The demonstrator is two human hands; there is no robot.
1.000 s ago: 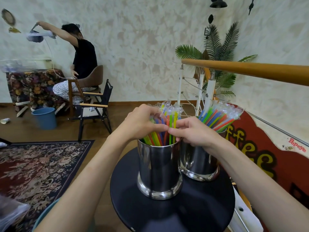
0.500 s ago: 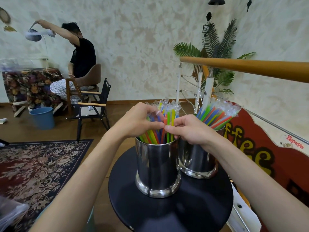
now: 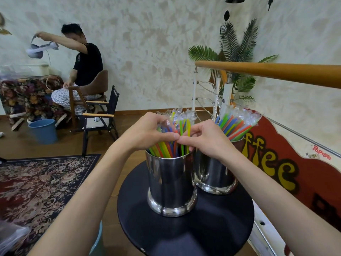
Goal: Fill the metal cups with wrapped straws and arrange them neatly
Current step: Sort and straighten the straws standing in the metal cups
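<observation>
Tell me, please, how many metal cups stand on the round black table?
2. The near cup stands at the table's middle, with both hands in its straws. The far cup stands right behind it, partly hidden by the right forearm. No others show.

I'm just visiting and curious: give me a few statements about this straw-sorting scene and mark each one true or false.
1. Two metal cups stand on a round black table. True.
2. The near cup is empty. False: it holds coloured wrapped straws.
3. Both hands work at the far cup. False: the left hand and right hand gather the straws in the near cup.
4. The far cup's straws lean to the right. True.
5. A blue bucket sits on the table. False: it stands on the floor, near a chair.
</observation>
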